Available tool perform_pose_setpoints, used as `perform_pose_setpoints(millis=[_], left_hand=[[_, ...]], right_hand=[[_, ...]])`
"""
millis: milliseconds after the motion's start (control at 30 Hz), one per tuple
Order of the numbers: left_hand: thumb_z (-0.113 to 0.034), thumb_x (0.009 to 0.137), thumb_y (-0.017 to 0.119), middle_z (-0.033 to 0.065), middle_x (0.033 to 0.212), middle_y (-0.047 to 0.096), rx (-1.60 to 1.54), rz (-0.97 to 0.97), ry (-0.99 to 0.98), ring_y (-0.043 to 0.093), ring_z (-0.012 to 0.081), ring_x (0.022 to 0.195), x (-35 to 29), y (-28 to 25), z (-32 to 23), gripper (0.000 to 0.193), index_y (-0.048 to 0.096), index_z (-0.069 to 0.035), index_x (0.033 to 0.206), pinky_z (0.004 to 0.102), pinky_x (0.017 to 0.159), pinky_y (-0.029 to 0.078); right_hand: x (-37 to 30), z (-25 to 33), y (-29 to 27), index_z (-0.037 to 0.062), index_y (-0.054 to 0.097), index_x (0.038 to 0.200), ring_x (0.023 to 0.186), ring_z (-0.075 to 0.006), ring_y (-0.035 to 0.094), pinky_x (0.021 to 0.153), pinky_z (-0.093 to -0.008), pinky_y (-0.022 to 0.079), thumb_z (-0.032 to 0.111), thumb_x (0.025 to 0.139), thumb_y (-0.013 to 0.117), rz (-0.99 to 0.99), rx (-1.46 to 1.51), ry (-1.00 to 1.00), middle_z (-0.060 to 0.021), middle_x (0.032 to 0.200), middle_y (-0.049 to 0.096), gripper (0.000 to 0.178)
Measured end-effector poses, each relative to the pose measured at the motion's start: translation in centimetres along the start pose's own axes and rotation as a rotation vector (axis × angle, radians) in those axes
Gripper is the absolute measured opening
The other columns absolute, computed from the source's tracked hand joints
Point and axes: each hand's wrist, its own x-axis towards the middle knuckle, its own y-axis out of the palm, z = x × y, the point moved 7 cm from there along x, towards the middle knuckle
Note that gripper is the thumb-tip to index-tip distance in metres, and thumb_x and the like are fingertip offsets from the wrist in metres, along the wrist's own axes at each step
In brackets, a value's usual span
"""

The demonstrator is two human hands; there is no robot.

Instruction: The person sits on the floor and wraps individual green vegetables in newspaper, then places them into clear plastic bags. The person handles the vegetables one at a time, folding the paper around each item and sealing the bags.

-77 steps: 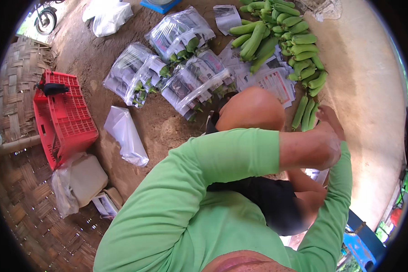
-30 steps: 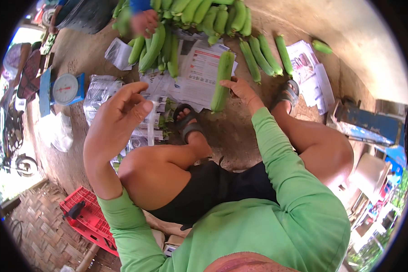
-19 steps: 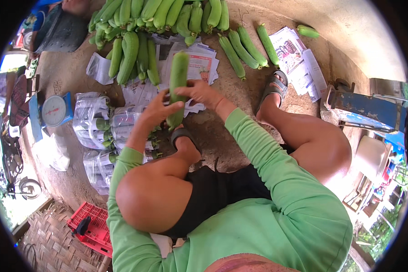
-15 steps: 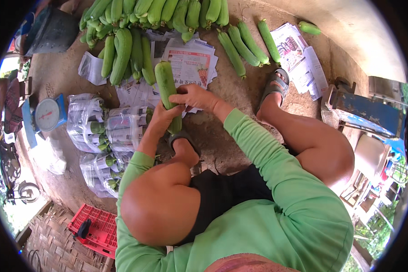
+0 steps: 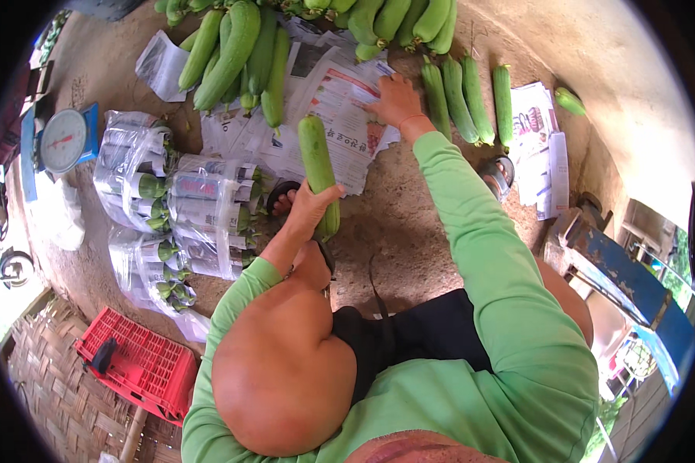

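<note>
A long green luffa gourd (image 5: 316,158) stands nearly upright in my left hand (image 5: 310,207), whose fingers wrap round its lower half. Out ahead, my right hand (image 5: 398,100) rests at the right edge of a stack of newspaper sheets (image 5: 340,116), fingers spread and nothing seen in its grasp. More gourds (image 5: 232,54) lie in a heap across the far side of the paper. A short row of gourds (image 5: 457,100) sits just right of my right hand.
Plastic-wrapped bundles of paper-covered gourds (image 5: 208,212) are on the left, near a blue dial scale (image 5: 64,140) and a red crate (image 5: 139,363). At right lie another paper stack (image 5: 534,139), a lone gourd (image 5: 570,101) by the wall, and a worn blue metal piece (image 5: 625,270).
My right hand has left the gourd and moved forward to the newspaper. My left hand keeps the gourd, now held alone. The view has shifted, and my right leg has changed position.
</note>
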Motion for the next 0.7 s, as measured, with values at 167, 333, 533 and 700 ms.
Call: perform_pose_setpoints(millis=[167, 333, 533, 700], left_hand=[[-0.032, 0.087, 0.086, 0.0051, 0.099, 0.063, 0.058, -0.022, 0.016, 0.061, 0.0143, 0.085, -0.1, -0.1, 0.0, 0.05, 0.059, -0.004, 0.117, 0.0336, 0.073, 0.051], [-0.033, 0.087, 0.086, 0.0043, 0.096, 0.062, 0.105, -0.058, 0.018, 0.061, 0.0139, 0.083, -0.1, -0.1, -0.3, 0.049, 0.059, -0.005, 0.117, 0.0333, 0.072, 0.051], [-0.034, 0.085, 0.087, 0.003, 0.097, 0.062, 0.04, -0.055, 0.013, 0.059, 0.013, 0.087, 0.2, -0.1, -0.6, 0.052, 0.059, -0.003, 0.117, 0.0319, 0.078, 0.05], [-0.028, 0.089, 0.084, 0.0039, 0.095, 0.062, 0.058, -0.022, 0.105, 0.061, 0.014, 0.082, 0.3, 0.8, -2.7, 0.046, 0.058, -0.004, 0.118, 0.0331, 0.071, 0.051]], right_hand=[[-0.4, -3.2, 0.2, -0.0047, 0.067, 0.116, 0.1, -0.0355, 0.071, 0.084, -0.0448, 0.059, 0.031, 0.076, 0.091, 0.087, 0.295, 0.07, -0.0188, 0.115, 0.07, 0.059], [-3.0, -6.4, 2.0, -0.0059, 0.066, 0.122, 0.087, -0.0249, 0.074, 0.066, -0.036, 0.059, 0.022, 0.079, 0.09, 0.211, 0.805, 0.166, -0.0147, 0.109, 0.075, 0.056], [-11.3, -8.9, 4.0, 0.0009, 0.069, 0.108, 0.08, -0.0203, 0.072, 0.065, -0.0338, 0.056, 0.026, 0.094, 0.079, 0.026, 1.435, 0.661, -0.0107, 0.098, 0.074, 0.03], [-16.6, -4.8, 8.0, 0.0025, 0.07, 0.113, 0.08, -0.0188, 0.07, 0.067, -0.0349, 0.056, 0.028, 0.102, 0.07, 0.083, 1.507, 0.818, -0.0077, 0.099, 0.074, 0.028]])
